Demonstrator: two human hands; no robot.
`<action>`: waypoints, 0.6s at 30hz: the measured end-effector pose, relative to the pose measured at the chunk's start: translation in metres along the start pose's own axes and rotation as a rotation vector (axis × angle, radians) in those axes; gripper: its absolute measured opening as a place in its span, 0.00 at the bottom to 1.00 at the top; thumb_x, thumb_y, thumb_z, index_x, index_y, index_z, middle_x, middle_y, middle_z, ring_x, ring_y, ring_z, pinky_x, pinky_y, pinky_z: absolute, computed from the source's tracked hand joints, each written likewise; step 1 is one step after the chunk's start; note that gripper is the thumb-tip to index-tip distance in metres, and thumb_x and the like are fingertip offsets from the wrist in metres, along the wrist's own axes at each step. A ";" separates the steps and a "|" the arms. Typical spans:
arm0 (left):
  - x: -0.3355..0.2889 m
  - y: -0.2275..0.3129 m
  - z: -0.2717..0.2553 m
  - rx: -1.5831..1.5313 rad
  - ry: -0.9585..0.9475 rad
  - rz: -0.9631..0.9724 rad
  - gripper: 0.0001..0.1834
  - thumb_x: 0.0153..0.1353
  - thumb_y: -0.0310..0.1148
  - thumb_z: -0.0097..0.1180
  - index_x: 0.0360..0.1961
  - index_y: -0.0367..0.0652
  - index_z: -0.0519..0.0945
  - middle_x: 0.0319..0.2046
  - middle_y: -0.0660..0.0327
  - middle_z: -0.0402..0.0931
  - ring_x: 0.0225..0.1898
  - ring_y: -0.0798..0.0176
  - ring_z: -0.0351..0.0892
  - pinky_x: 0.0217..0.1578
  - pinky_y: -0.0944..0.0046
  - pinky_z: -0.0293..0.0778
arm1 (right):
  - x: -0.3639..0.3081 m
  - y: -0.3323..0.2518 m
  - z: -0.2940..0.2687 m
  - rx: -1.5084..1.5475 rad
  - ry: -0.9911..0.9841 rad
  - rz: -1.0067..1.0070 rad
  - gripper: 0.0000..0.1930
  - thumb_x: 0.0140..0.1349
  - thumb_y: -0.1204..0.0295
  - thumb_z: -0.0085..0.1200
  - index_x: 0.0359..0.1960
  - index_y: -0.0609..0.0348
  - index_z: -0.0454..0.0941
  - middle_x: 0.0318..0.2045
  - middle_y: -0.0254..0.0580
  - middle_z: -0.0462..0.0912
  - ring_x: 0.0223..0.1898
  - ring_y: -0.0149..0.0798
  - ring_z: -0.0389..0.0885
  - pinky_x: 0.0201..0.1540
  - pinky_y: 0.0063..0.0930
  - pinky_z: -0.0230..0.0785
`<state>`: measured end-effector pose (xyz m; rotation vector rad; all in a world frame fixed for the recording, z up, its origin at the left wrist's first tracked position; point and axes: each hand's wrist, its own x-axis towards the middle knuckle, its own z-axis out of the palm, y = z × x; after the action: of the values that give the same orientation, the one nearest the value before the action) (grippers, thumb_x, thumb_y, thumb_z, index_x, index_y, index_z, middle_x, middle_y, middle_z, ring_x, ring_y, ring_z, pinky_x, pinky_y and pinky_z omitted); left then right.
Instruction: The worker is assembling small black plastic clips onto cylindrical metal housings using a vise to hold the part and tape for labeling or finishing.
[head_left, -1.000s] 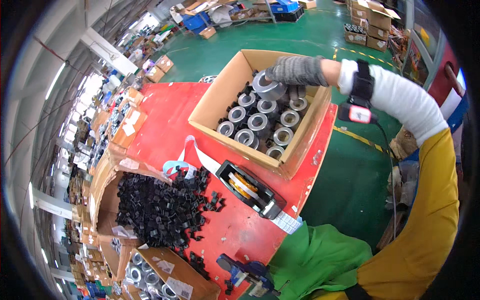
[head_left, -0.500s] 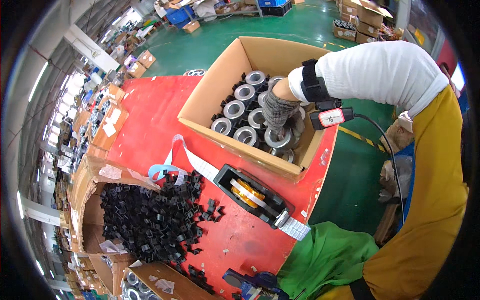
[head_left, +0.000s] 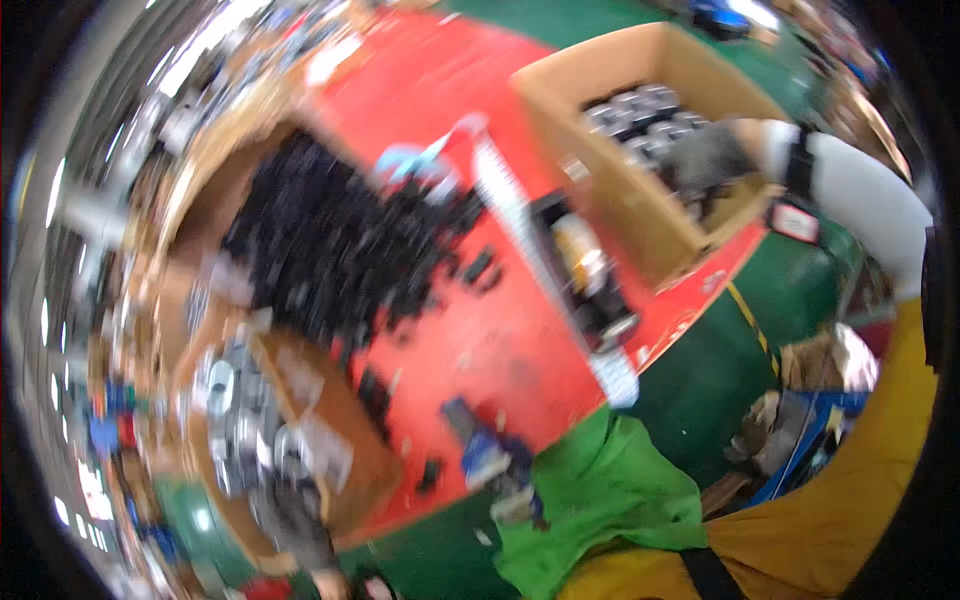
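My right hand point(head_left: 705, 160), in a grey glove, reaches down into a cardboard box point(head_left: 600, 175) at the far right. Ring-shaped metal parts point(head_left: 640, 112) with black pieces around them fill that box in rows. Blur smears the fingers, so any grip there cannot be made out. At the lower left my left hand point(head_left: 290, 520), gloved in dark grey, is at a second cardboard box point(head_left: 345, 455) of silvery metal rings point(head_left: 245, 425). Its fingers are blurred too, close against the rings.
A heap of small black clips point(head_left: 330, 240) spills from a tipped carton onto the red table point(head_left: 470, 350). A black tape dispenser point(head_left: 585, 270) with a strip of white labels lies near the right box. A blue tool point(head_left: 485, 455) sits at the table's near edge.
My view has swung left and down, shifting the table contents up and right. My left hand has come into sight at the lower-left box. My right hand is still in the far box.
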<state>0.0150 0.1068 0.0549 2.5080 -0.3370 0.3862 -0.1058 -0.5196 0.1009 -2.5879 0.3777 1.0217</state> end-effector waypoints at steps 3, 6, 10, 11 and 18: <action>0.014 0.039 0.019 -0.003 0.016 0.127 0.15 0.64 0.30 0.44 0.47 0.32 0.74 0.42 0.51 0.76 0.42 0.62 0.75 0.43 0.64 0.70 | -0.038 0.009 0.004 0.332 0.197 0.055 0.20 0.49 0.67 0.55 0.45 0.63 0.75 0.35 0.42 0.80 0.35 0.34 0.78 0.38 0.29 0.72; 0.017 0.034 0.018 0.047 0.080 0.259 0.14 0.62 0.33 0.48 0.43 0.32 0.76 0.33 0.54 0.79 0.33 0.65 0.76 0.37 0.65 0.71 | -0.061 -0.001 0.012 0.727 0.437 -0.141 0.21 0.53 0.65 0.56 0.46 0.64 0.72 0.37 0.37 0.77 0.37 0.32 0.76 0.39 0.27 0.70; -0.002 0.027 0.000 -0.203 0.156 0.219 0.11 0.60 0.31 0.49 0.39 0.36 0.76 0.33 0.53 0.77 0.34 0.57 0.76 0.39 0.60 0.69 | -0.093 -0.026 0.030 0.717 0.493 -0.279 0.24 0.54 0.61 0.57 0.49 0.62 0.70 0.38 0.36 0.76 0.38 0.31 0.74 0.43 0.26 0.67; -0.012 0.032 -0.005 -0.228 0.168 0.179 0.10 0.59 0.30 0.50 0.39 0.37 0.76 0.34 0.54 0.77 0.36 0.56 0.75 0.41 0.60 0.69 | -0.105 -0.031 0.038 0.642 0.623 -0.274 0.23 0.55 0.61 0.57 0.48 0.62 0.70 0.38 0.37 0.76 0.38 0.29 0.74 0.42 0.24 0.67; -0.057 0.055 -0.029 -0.117 -0.051 0.755 0.08 0.50 0.22 0.55 0.34 0.41 0.76 0.31 0.55 0.77 0.36 0.53 0.76 0.40 0.60 0.70 | -0.167 -0.030 0.128 0.511 0.789 -0.251 0.14 0.61 0.71 0.48 0.47 0.60 0.69 0.35 0.33 0.72 0.39 0.28 0.70 0.46 0.24 0.63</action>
<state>-0.0607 0.0880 0.0858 2.1941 -1.2922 0.5654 -0.2908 -0.4209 0.1356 -2.3549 0.4085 -0.2058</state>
